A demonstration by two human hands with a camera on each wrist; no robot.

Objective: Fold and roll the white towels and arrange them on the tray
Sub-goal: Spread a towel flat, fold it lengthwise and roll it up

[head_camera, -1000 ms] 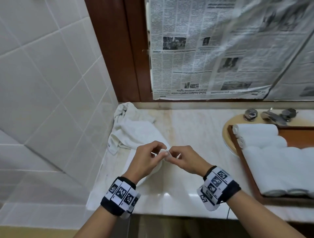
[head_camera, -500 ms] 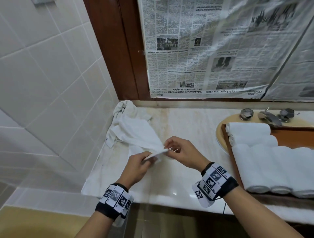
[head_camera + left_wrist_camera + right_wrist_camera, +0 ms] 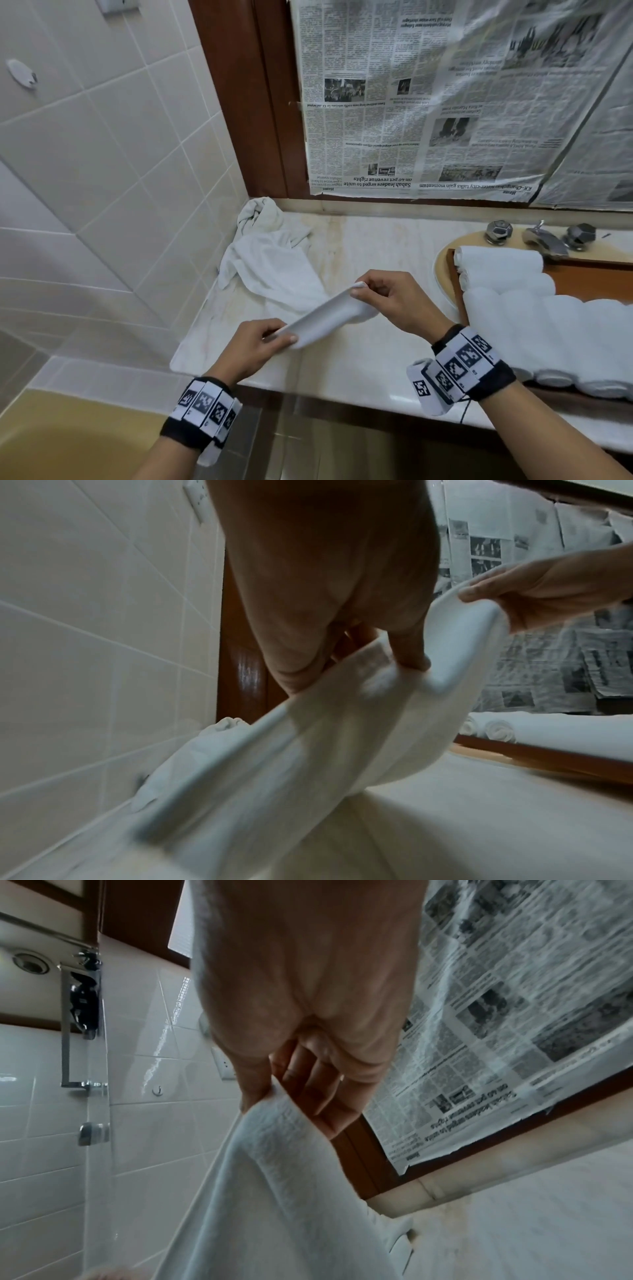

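A white towel (image 3: 322, 317) is stretched by one edge between my hands above the marble counter (image 3: 373, 359). My left hand (image 3: 274, 337) pinches its near corner and my right hand (image 3: 363, 287) pinches the far corner. The rest of the cloth trails back to a crumpled heap (image 3: 270, 253) in the left corner. The left wrist view shows the left hand (image 3: 394, 666) gripping the towel (image 3: 308, 750); the right wrist view shows the right hand (image 3: 274, 1093) pinching the towel (image 3: 274, 1191). Several rolled towels (image 3: 534, 308) lie on a wooden tray (image 3: 589, 277) at the right.
A tap with two knobs (image 3: 541, 236) stands behind the tray. Newspaper (image 3: 445, 102) covers the mirror above the counter. A tiled wall (image 3: 102, 171) closes the left side, and a yellowish tub rim (image 3: 68, 442) lies below the counter's left end.
My hands, together at one point of the towel a second ago, have moved apart. The left drew toward me and the right stayed further out, stretching the edge between them.
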